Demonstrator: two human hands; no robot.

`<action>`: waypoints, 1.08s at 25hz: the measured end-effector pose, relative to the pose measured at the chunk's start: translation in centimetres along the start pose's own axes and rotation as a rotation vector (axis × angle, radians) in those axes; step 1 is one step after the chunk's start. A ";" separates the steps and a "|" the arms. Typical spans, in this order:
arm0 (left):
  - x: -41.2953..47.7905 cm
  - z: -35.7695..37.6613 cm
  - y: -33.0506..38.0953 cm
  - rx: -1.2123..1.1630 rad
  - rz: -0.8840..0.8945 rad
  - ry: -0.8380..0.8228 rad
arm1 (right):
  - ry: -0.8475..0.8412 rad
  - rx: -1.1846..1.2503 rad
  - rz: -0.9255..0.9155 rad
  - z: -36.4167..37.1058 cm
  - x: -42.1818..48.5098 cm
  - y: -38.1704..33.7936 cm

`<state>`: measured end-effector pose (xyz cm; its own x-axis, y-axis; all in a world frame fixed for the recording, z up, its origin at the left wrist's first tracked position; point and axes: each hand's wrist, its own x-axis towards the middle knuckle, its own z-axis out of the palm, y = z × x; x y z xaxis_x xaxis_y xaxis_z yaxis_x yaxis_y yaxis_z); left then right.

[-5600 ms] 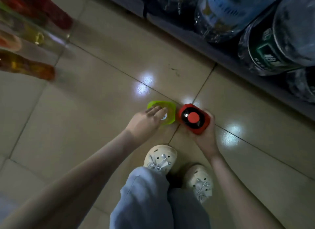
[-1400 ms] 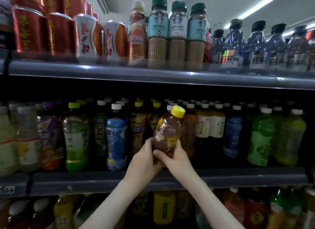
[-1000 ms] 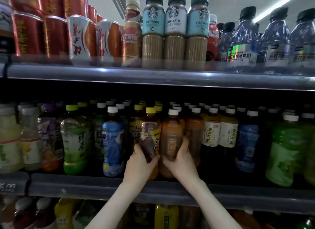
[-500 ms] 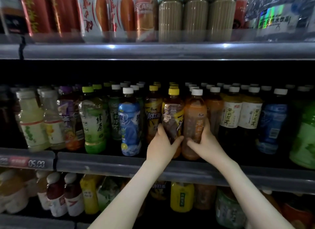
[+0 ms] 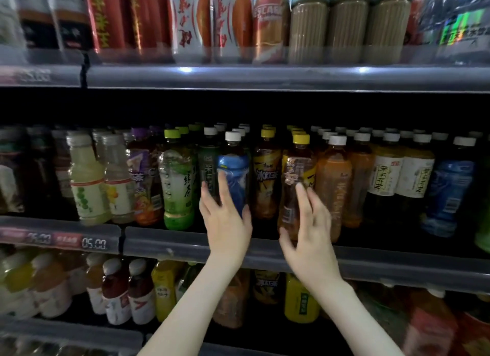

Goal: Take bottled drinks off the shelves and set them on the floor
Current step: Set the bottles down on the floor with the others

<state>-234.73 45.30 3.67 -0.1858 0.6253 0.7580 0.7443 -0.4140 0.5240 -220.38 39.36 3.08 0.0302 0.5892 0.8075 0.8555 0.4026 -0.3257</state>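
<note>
The middle shelf (image 5: 172,243) is packed with upright bottled drinks. My left hand (image 5: 225,223) reaches up with straight, spread fingers in front of a blue-labelled bottle with a white cap (image 5: 234,167); its fingertips lie against that bottle and the dark green one beside it. My right hand (image 5: 309,236) is open in front of a brown tea bottle with a yellow cap (image 5: 297,170), thumb low by its base and fingers up along its side. Neither hand has curled round a bottle. An orange-brown bottle with a white cap (image 5: 332,180) stands just to the right.
Red and white cans (image 5: 111,19) and ribbed coffee bottles (image 5: 344,29) fill the upper shelf. A green tea bottle (image 5: 176,183) stands left of my left hand. More bottles (image 5: 301,300) crowd the lower shelf. A price rail (image 5: 92,243) runs along the shelf edge.
My left hand let go of the yellow-capped tea bottle and moved left to the blue bottle. My right hand left the orange-brown bottle and moved to the yellow-capped one. The view came closer.
</note>
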 end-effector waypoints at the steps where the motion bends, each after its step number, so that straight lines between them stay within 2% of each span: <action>1: 0.4 -0.5 -0.7 -0.047 -0.046 -0.131 | -0.042 0.026 0.012 0.6 -0.4 -0.8; 3: 0.9 -0.8 -1.7 -0.106 -0.050 -0.298 | -0.098 0.055 0.026 1.5 -1.0 -2.1; 7: 3.0 -0.8 -2.0 -0.223 -0.200 -0.373 | -0.157 0.032 0.063 1.8 -1.6 -4.3; 9: 3.0 -1.0 -1.9 -0.179 -0.175 -0.407 | -0.149 0.061 0.110 0.9 -1.7 -5.1; 13: 0.9 -3.4 -0.3 -0.344 0.040 -0.262 | -0.096 0.286 0.265 -2.3 -1.7 -6.9; 16: -1.6 -5.7 3.4 -0.453 0.353 -0.134 | -0.065 0.540 0.317 -5.3 -1.8 -7.9; 18: -3.9 -7.0 6.8 -0.490 0.565 -0.091 | 0.083 0.541 0.328 -7.9 -3.2 -7.3; 20: -6.7 -7.2 10.0 -0.527 0.718 -0.145 | 0.236 0.456 0.342 -11.4 -5.8 -5.8; 22: -9.6 -6.0 13.4 -0.525 0.834 -0.222 | 0.281 0.363 0.363 -15.7 -9.1 -3.8; 27: -17.3 -0.6 24.0 -0.579 0.782 -0.442 | 0.319 0.250 0.476 -27.5 -15.2 5.0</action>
<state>-214.02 24.15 3.36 0.5467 0.1866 0.8163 0.1164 -0.9823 0.1466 -202.32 13.18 2.68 0.5642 0.5218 0.6398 0.5645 0.3217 -0.7601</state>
